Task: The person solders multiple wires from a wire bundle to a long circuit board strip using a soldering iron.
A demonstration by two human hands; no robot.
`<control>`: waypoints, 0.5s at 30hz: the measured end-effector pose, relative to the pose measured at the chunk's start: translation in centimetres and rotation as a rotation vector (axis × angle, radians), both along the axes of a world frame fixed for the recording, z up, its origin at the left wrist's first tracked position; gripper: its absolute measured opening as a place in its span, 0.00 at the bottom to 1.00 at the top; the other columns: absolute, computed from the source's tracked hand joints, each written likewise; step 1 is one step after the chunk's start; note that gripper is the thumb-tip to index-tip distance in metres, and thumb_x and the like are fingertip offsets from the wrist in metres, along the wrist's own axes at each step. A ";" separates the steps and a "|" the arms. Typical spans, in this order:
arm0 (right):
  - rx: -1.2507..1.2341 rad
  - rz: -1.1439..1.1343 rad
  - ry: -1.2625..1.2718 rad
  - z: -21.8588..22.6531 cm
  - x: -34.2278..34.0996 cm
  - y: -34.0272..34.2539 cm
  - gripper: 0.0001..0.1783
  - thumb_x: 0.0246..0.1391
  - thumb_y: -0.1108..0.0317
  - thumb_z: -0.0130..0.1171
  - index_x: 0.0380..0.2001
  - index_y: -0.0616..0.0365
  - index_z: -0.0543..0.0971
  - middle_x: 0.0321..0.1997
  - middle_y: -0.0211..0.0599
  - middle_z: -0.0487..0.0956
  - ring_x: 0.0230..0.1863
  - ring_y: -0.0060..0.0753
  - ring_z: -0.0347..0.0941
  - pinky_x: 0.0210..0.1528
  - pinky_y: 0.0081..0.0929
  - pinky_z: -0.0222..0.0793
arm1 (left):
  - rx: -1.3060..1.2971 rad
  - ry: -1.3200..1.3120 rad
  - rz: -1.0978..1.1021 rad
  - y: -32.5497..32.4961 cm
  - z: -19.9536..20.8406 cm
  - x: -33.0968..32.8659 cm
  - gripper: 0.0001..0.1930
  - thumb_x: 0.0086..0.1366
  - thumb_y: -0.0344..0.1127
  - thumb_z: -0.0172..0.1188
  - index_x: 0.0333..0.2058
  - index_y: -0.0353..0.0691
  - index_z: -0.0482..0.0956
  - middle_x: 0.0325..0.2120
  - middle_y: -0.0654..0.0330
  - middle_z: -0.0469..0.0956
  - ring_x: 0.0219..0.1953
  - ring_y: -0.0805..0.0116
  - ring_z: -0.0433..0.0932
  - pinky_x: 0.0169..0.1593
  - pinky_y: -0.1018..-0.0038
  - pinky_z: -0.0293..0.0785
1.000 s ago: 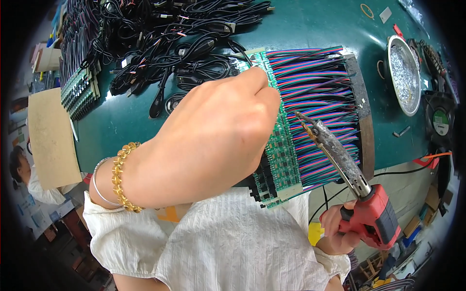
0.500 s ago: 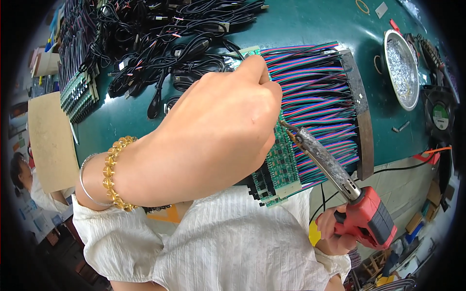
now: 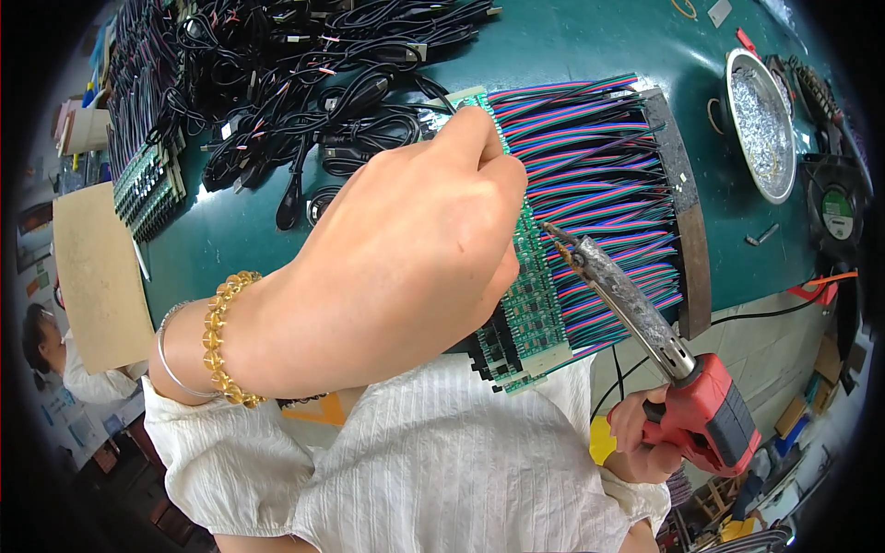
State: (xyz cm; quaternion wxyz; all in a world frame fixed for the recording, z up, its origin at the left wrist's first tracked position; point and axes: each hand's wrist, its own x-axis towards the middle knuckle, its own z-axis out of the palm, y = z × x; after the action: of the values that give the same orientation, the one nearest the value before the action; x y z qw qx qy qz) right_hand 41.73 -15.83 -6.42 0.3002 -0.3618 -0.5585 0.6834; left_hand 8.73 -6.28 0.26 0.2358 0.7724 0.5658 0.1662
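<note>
In my right hand is a red pistol-grip soldering gun, its fingers wrapped round the handle. The scorched metal barrel points up and left, with the tip just beside the right edge of a panel of green circuit boards. Rows of blue, red, green and black wires fan out rightward from that panel. Over the panel's upper part lies my left hand, fingers curled and closed. Its fingertips are hidden behind the hand, so whatever they pinch does not show. A black cable runs in close to its knuckles.
A dark weight bar lies across the wire ends. Beyond it are a metal bowl of solder bits and a small fan. Bundled black cables cover the table's far left, near more wired boards and a tan board.
The soldering gun has shifted slightly right, its tip drawing away from the spot by my left fingers. My left hand has moved a little to the left, still closed.
</note>
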 end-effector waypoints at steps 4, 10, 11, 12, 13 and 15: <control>-0.049 -0.037 0.040 0.0 -0.6 0.3 0.49 0.43 0.27 0.56 0.52 0.63 0.65 0.10 0.23 0.64 0.12 0.21 0.61 0.19 0.22 0.56 | -0.020 0.014 0.010 0.0 0.1 -0.1 0.08 0.46 0.20 0.61 0.25 0.34 0.70 0.30 0.56 0.70 0.23 0.60 0.74 0.25 0.71 0.71; 0.001 -0.176 0.074 0.5 -2.8 0.8 0.49 0.45 0.29 0.57 0.52 0.65 0.64 0.10 0.23 0.64 0.10 0.21 0.59 0.17 0.21 0.55 | -0.032 0.002 0.032 0.0 0.2 -0.2 0.07 0.48 0.22 0.61 0.25 0.35 0.71 0.31 0.55 0.70 0.23 0.58 0.73 0.26 0.68 0.71; 0.016 -0.247 0.080 0.6 -3.4 1.0 0.48 0.47 0.30 0.56 0.53 0.66 0.63 0.10 0.24 0.64 0.10 0.21 0.59 0.16 0.21 0.54 | -0.031 0.004 0.040 -0.1 0.1 -0.2 0.07 0.49 0.22 0.60 0.25 0.35 0.71 0.31 0.55 0.70 0.23 0.57 0.74 0.27 0.67 0.71; 0.026 -0.235 0.090 0.8 -3.7 1.0 0.48 0.47 0.30 0.56 0.53 0.66 0.63 0.10 0.24 0.64 0.10 0.21 0.59 0.16 0.21 0.54 | -0.028 0.007 0.049 -0.2 0.0 0.0 0.06 0.49 0.23 0.60 0.25 0.35 0.71 0.31 0.54 0.70 0.24 0.55 0.74 0.27 0.66 0.71; 0.008 -0.326 0.135 1.3 -4.2 0.8 0.47 0.50 0.32 0.55 0.53 0.67 0.62 0.09 0.24 0.64 0.09 0.21 0.58 0.15 0.20 0.54 | -0.055 -0.006 0.044 -0.2 0.4 -0.1 0.05 0.51 0.24 0.59 0.26 0.35 0.71 0.32 0.52 0.70 0.27 0.52 0.74 0.30 0.64 0.72; -0.008 -0.386 0.221 0.8 -4.7 1.0 0.45 0.52 0.34 0.54 0.54 0.68 0.61 0.09 0.25 0.63 0.09 0.21 0.57 0.14 0.20 0.54 | -0.066 0.001 0.027 -0.2 0.0 -0.2 0.05 0.52 0.25 0.58 0.28 0.34 0.72 0.33 0.51 0.70 0.30 0.50 0.74 0.32 0.62 0.72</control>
State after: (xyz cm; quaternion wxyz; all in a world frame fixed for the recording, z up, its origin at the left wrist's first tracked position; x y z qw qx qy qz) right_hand 37.05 -14.84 -5.64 0.4833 -0.3862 -0.4400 0.6509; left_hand 8.57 -6.53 0.29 0.2584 0.7567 0.5814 0.1501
